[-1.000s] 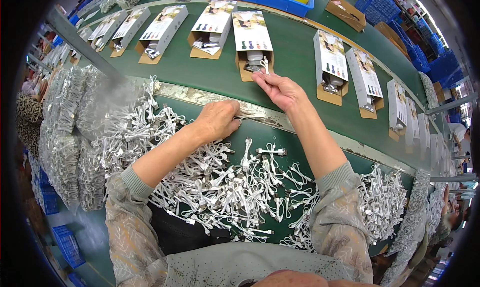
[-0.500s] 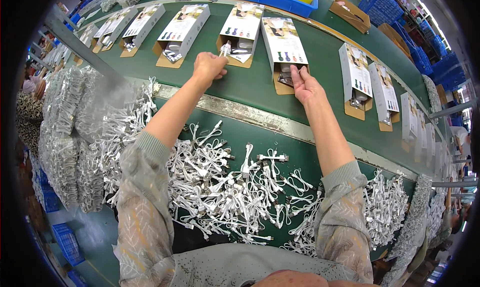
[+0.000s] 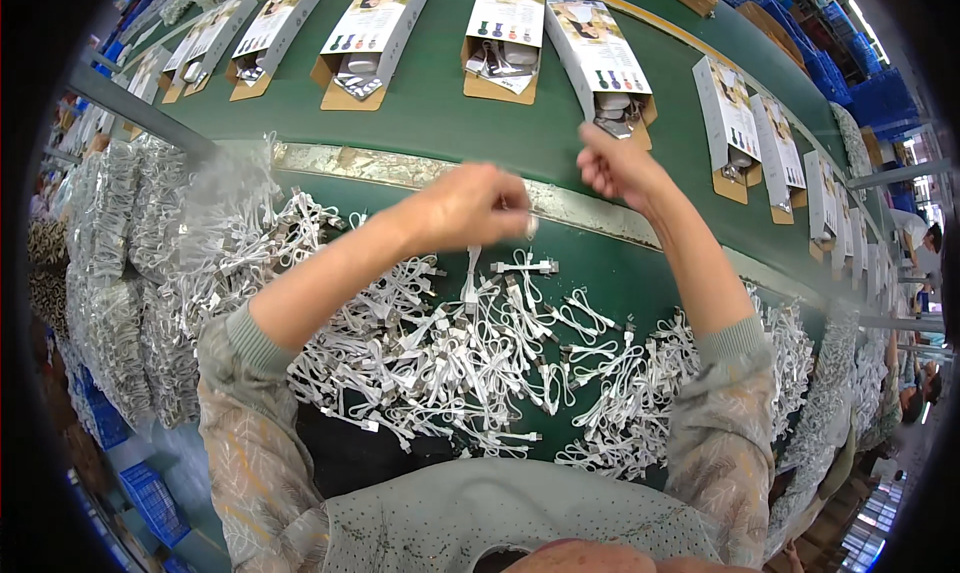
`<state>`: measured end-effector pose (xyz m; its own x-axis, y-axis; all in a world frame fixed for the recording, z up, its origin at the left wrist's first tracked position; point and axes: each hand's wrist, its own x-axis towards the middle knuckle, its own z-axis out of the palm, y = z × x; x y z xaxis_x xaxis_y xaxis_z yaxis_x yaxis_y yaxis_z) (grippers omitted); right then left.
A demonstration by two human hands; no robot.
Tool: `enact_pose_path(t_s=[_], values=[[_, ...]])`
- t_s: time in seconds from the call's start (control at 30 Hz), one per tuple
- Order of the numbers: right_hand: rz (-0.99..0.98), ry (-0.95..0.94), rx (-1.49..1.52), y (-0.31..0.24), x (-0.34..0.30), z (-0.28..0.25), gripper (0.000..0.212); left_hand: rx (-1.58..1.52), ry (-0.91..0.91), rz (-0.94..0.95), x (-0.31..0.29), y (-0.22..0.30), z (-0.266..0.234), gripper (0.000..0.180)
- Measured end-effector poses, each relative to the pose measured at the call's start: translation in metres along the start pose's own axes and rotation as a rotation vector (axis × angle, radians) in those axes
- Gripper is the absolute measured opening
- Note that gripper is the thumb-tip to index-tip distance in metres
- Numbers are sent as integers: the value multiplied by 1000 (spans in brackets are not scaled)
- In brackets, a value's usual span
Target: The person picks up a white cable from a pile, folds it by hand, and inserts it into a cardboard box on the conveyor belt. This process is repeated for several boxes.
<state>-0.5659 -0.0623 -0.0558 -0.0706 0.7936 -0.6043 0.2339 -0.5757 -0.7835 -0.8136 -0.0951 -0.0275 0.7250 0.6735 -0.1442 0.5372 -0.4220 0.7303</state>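
My left hand (image 3: 475, 208), blurred by motion, is above the near edge of the green conveyor, its fingers curled; a small white bit shows at its fingertips, too smeared to name. Below it spreads a heap of coiled white USB cables (image 3: 440, 373). My right hand (image 3: 620, 168) is just below the open end of a printed white box (image 3: 600, 53), fingers curled in, their contents hidden. White and silvery items show inside that box. Left of it lies another open box (image 3: 505, 18), with a white cable (image 3: 488, 61) and a paper slip in its mouth.
More open boxes (image 3: 370, 23) lie on the green conveyor (image 3: 420, 113) to left and right. Clear bags of cables (image 3: 110, 233) are stacked at left. A metal post (image 3: 140, 108) slants in there. Blue crates (image 3: 885, 98) stand at far right.
My left hand has drawn back from the box to above the cable heap, leaving a white cable in the box mouth. My right hand has pulled back from its box. The view has shifted.
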Motion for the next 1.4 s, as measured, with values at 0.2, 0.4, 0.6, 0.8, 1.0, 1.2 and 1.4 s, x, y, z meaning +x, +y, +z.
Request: enact_pose_path(t_s=[0.2,0.4,0.6,0.8,1.0,1.2,1.4], values=[[-218,-265,-1176,17,-107,27,29,302,-84,-51,-36,2,23,20],[-355,-282,-1172,44,-126,26,16,-58,32,-181,-41,-9,7,14],[-38,-353,-85,12,-91,35,18,-383,233,-307,-50,-32,-8,15],[-12,-285,553,10,-25,67,20,-640,517,-421,-56,-64,-27,13],[-25,-244,940,-3,36,90,18,-678,711,-472,-54,-95,-49,16],[-28,-106,1219,-20,58,96,27,-749,858,-529,-34,-113,-53,17],[-45,54,1398,-14,56,91,36,-845,938,-526,-12,-122,-52,13]])
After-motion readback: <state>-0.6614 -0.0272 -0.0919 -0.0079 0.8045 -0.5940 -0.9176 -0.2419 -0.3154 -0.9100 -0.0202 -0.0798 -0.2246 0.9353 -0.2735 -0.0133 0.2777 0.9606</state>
